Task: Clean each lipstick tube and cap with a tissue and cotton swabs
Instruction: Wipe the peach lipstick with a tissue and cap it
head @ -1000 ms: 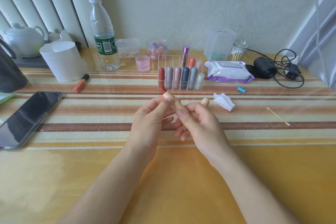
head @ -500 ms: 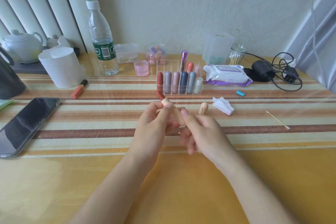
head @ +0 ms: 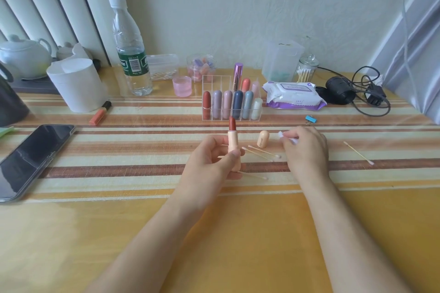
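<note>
The left hand (head: 212, 166) has its fingers (head: 234, 158) curled round a peach plastic lipstick tube (head: 232, 147). It holds the tube upright over the middle of the worktop (head: 238, 233), the brick-red stick wound out at the top. The right hand (head: 309, 152) is nearer the right edge, its fingers (head: 300, 133) pinching a crumpled white tissue (head: 281, 134) down on the worktop. Between the hands stands the rounded peach cap (head: 263, 138), with wooden cotton swabs (head: 262, 152) lying just beside it. A single cotton swab (head: 358, 153) lies closer to the right edge. Towards the far edge, a clear acrylic organiser (head: 214, 78) holds a row of capped lipsticks (head: 227, 103).
</note>
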